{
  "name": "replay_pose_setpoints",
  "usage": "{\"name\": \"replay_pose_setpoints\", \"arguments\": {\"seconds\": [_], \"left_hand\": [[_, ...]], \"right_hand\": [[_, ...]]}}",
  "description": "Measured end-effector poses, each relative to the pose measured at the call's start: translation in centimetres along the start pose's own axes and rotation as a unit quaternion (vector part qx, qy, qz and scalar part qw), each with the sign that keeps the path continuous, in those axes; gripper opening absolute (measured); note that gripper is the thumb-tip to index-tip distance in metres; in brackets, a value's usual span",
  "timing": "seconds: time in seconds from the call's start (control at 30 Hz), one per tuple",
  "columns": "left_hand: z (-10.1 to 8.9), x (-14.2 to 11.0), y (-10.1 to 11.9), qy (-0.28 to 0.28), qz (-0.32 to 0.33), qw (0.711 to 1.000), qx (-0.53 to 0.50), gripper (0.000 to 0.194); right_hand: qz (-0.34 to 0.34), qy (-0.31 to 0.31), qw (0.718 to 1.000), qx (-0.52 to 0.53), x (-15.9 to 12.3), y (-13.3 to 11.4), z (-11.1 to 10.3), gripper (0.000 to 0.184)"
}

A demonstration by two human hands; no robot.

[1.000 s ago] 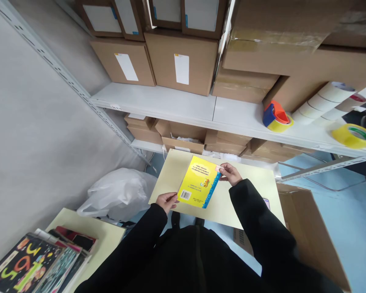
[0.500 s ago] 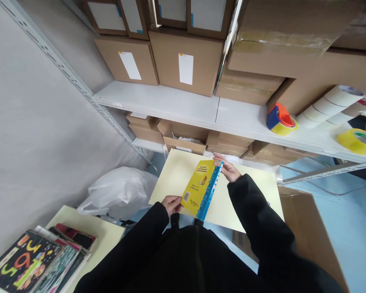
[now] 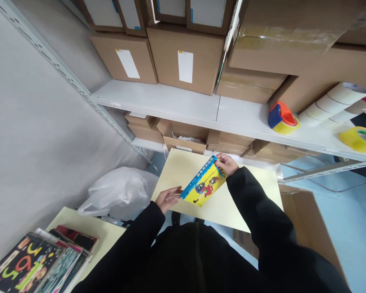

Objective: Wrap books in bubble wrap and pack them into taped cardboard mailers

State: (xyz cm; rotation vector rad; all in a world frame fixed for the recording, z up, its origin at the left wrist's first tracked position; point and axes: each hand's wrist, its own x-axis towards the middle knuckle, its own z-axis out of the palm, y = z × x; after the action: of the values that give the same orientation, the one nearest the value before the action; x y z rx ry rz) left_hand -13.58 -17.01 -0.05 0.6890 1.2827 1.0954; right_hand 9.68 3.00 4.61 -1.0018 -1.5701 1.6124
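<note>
A thin yellow book [image 3: 205, 185] with a blue spine and a cartoon figure on its cover hangs tilted above a pale yellow table [image 3: 250, 199]. My right hand [image 3: 226, 163] grips its far upper corner. My left hand [image 3: 167, 198] touches its near lower corner with the fingers spread along the edge. Both arms are in black sleeves.
A white plastic bag [image 3: 118, 193] lies left of the table. A stack of colourful books [image 3: 33, 264] sits on a second table at bottom left. Metal shelves hold cardboard boxes [image 3: 183, 57], a tape dispenser [image 3: 282, 118] and tape rolls [image 3: 358, 138]. An open carton [image 3: 311, 232] stands at right.
The book has been turned over between my hands: its yellow back with the barcode faced up, then it stood on edge, now the front cover shows.
</note>
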Motion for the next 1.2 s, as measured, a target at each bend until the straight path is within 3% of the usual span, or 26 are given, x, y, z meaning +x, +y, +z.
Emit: {"name": "replay_pose_setpoints", "arguments": {"seconds": [0.1, 0.2, 0.27, 0.4, 0.5, 0.63, 0.87, 1.03, 1.2], "left_hand": [[0.4, 0.1, 1.0, -0.003, 0.040, 0.993, 0.111, 0.050], [1.0, 0.4, 0.9, 0.041, 0.060, 0.988, 0.135, 0.036], [1.2, 0.5, 0.4, 0.064, 0.064, 0.991, 0.101, 0.036], [1.1, 0.6, -1.1, 0.058, 0.026, 0.997, -0.034, 0.042], [1.1, 0.9, -2.0, 0.058, -0.014, 0.991, -0.120, 0.043], [0.8, 1.6, -2.6, 0.074, -0.063, 0.982, -0.164, 0.048], [-1.5, 4.0, -3.7, 0.141, -0.088, 0.978, -0.124, 0.056], [-3.7, 6.6, -5.7, 0.179, -0.131, 0.966, -0.133, 0.054], [-6.3, 9.8, -7.3, 0.231, -0.113, 0.964, -0.063, 0.038]], "right_hand": [[0.023, 0.010, 1.000, -0.010, 0.3, -0.3, 0.7, 0.029], [0.033, 0.014, 0.999, -0.008, 0.5, -0.3, 0.8, 0.026], [0.039, -0.011, 0.999, 0.000, 0.2, -0.1, 0.1, 0.027], [0.087, -0.095, 0.992, 0.012, -1.0, 1.4, -2.1, 0.045], [0.163, -0.038, 0.984, 0.064, -1.6, 3.3, -2.7, 0.045], [0.166, 0.080, 0.968, 0.172, -1.3, 5.2, -1.1, 0.036], [0.208, 0.053, 0.957, 0.195, 1.3, 7.2, 1.0, 0.036], [0.247, 0.066, 0.952, 0.168, 4.9, 10.5, 2.6, 0.039], [0.241, 0.101, 0.958, 0.116, 9.7, 14.4, 5.7, 0.035]]}}
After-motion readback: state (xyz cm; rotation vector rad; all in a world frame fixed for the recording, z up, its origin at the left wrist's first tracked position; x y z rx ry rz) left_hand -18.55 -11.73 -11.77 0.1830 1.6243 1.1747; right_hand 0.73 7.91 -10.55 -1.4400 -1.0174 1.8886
